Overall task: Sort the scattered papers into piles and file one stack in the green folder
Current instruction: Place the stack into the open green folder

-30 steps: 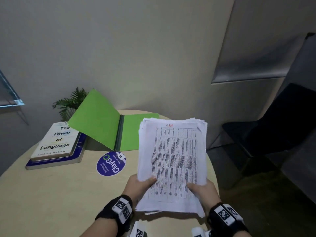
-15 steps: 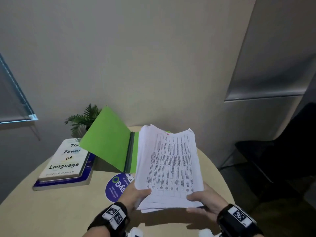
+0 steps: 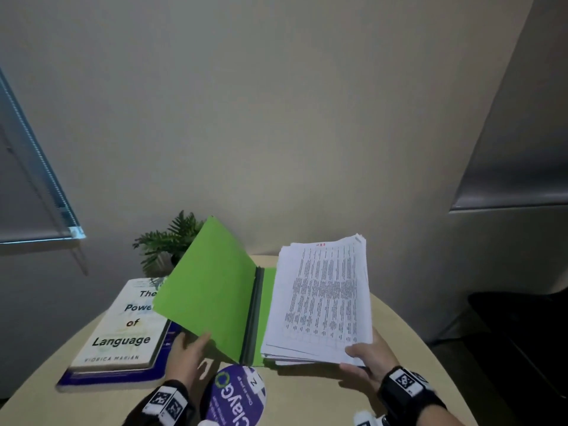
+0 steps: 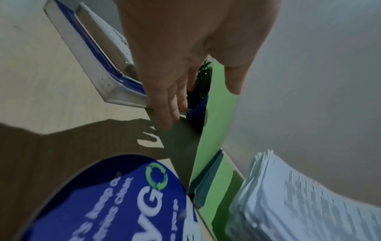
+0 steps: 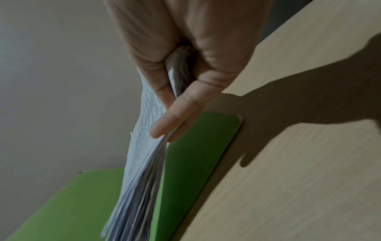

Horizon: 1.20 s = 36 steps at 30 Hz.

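Note:
The green folder lies open on the round table, its left cover raised at a slant. My left hand reaches to that cover's lower edge with straight fingers. In the left wrist view the cover stands between the thumb and the fingers of the left hand. My right hand pinches the near right corner of a thick stack of printed papers, thumb on top. The stack hangs tilted just above the folder's right half, gripped by the right hand.
A white book, "The Power of Language", lies on a blue one left of the folder. A small fern stands behind them. A round purple sticker sits near the front of the table. A dark chair stands at the right.
My left hand has let go of the paper stack and moved left to the folder's raised cover. The right hand alone now holds the stack, carried forward over the folder's right half.

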Tool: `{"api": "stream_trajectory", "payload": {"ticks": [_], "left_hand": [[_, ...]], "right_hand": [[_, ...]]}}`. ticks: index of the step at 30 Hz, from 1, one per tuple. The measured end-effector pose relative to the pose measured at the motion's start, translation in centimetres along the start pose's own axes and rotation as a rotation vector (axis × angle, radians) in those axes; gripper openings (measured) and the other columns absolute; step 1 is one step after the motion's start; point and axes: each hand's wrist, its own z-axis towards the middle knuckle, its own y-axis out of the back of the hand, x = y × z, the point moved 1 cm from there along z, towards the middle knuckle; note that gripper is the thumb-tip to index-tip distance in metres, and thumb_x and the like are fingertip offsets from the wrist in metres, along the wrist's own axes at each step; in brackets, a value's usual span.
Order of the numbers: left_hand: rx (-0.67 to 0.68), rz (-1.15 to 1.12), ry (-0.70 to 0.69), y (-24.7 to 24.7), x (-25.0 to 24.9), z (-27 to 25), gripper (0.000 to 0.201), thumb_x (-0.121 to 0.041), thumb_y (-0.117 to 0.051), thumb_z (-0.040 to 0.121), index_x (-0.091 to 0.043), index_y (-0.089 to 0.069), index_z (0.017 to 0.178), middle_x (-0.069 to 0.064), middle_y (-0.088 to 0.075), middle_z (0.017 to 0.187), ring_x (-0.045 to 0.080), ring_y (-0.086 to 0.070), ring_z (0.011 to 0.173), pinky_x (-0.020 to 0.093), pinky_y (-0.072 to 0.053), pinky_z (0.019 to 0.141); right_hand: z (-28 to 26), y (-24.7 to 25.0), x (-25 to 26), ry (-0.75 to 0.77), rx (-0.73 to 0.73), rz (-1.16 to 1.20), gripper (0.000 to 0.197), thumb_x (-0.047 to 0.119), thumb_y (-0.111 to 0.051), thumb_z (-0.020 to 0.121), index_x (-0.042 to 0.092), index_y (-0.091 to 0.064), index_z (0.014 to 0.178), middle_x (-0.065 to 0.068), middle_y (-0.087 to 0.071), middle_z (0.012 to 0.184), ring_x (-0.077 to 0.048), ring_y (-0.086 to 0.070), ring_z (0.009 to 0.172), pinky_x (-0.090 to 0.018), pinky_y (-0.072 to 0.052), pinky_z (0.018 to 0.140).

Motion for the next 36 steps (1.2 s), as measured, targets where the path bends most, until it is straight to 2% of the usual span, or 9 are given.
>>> {"api": "stream_trajectory", "payload": {"ticks": [5, 10, 17, 22, 27, 29, 31, 33, 36], "left_hand": [[-0.067, 0.074, -0.097, -0.9, -2.6, 0.9, 0.057, -0.036, -0.05, 0.093, 0.003, -0.041, 0.133, 0.023, -0.047, 0.135, 0.039, -0.043, 0.129, 0.05, -0.036, 0.105], [0.02, 0.072, -0.218, -3.8, -4.9, -2.7, 0.053, -0.033, -0.039, 0.099, -0.006, -0.032, 0.144, 0.013, -0.035, 0.151, 0.03, -0.033, 0.139, 0.043, -0.025, 0.112], [0.195, 0.07, -0.268, -6.5, -5.1, -5.1, 0.052, -0.024, -0.037, 0.1, -0.006, -0.025, 0.147, 0.011, -0.033, 0.152, 0.027, -0.03, 0.14, 0.038, -0.023, 0.113], [0.275, 0.178, -0.33, -7.1, -3.8, -3.1, 0.031, -0.026, -0.039, 0.099, -0.026, -0.046, 0.13, -0.007, -0.057, 0.117, 0.026, -0.051, 0.124, 0.041, -0.037, 0.108], [0.386, 0.385, -0.354, -8.8, -1.2, -1.0, 0.084, -0.088, -0.043, 0.059, -0.037, -0.044, 0.126, -0.01, -0.06, 0.116, 0.005, -0.056, 0.107, 0.017, -0.043, 0.089], [0.469, 0.525, -0.343, -9.8, -1.1, -1.3, 0.054, -0.06, -0.051, 0.084, -0.035, -0.043, 0.132, -0.009, -0.059, 0.119, -0.006, -0.058, 0.097, 0.007, -0.043, 0.078], [0.535, 0.683, -0.389, -11.2, -0.5, -1.4, 0.043, -0.028, -0.049, 0.096, -0.033, -0.04, 0.138, -0.005, -0.055, 0.135, -0.004, -0.057, 0.107, 0.018, -0.045, 0.095], [0.595, 0.901, -0.425, -12.6, 0.7, -1.5, 0.054, -0.027, -0.048, 0.096, -0.038, -0.029, 0.145, 0.0, -0.034, 0.154, 0.013, -0.038, 0.137, 0.032, -0.027, 0.115], [0.656, 1.222, -0.403, -14.5, 2.1, -1.3, 0.063, -0.025, -0.044, 0.097, -0.042, -0.013, 0.149, 0.012, -0.006, 0.161, 0.033, -0.005, 0.148, 0.051, -0.007, 0.119]], "right_hand": [[3.2, -2.2, -1.6, -0.068, 0.033, -0.036, 0.056, -0.014, -0.049, 0.081, 0.019, -0.047, 0.127, -0.012, -0.06, 0.118, -0.041, -0.069, 0.087, -0.053, -0.059, 0.07], [5.1, -3.5, -2.8, -0.067, 0.088, -0.187, 0.07, -0.014, -0.054, 0.079, 0.024, -0.036, 0.135, -0.006, -0.041, 0.132, -0.04, -0.058, 0.101, -0.056, -0.058, 0.068], [6.2, -3.2, -3.0, 0.076, -0.003, -0.271, 0.063, -0.002, -0.048, 0.086, 0.027, -0.026, 0.137, -0.007, -0.048, 0.12, -0.03, -0.058, 0.097, -0.042, -0.061, 0.068], [7.1, -2.3, -3.4, 0.092, 0.004, -0.36, 0.066, -0.013, -0.032, 0.084, 0.026, -0.032, 0.138, -0.01, -0.042, 0.134, -0.03, -0.061, 0.09, -0.04, -0.06, 0.065], [7.1, -2.1, -3.3, 0.119, 0.014, -0.564, 0.07, -0.002, -0.044, 0.09, 0.023, -0.016, 0.15, -0.013, -0.039, 0.138, -0.024, -0.059, 0.068, -0.025, -0.055, 0.053], [6.9, -2.4, -3.0, 0.151, -0.023, -0.696, 0.072, 0.004, -0.046, 0.094, 0.016, -0.004, 0.152, -0.01, -0.029, 0.148, -0.02, -0.056, 0.093, -0.014, -0.047, 0.057], [6.8, -2.9, -2.9, 0.167, -0.018, -0.85, 0.074, 0.007, -0.045, 0.096, 0.015, 0.003, 0.152, -0.009, -0.024, 0.153, -0.022, -0.049, 0.121, -0.014, -0.046, 0.077], [6.9, -3.2, -3.0, 0.193, 0.039, -0.932, 0.077, 0.008, -0.048, 0.093, 0.02, -0.001, 0.152, -0.01, -0.032, 0.149, -0.024, -0.054, 0.117, -0.025, -0.05, 0.087], [7.6, -2.0, -3.2, 0.2, 0.203, -0.825, 0.08, 0.014, -0.059, 0.084, 0.039, -0.017, 0.147, -0.007, -0.05, 0.131, -0.025, -0.063, 0.073, -0.032, -0.055, 0.051]]}}
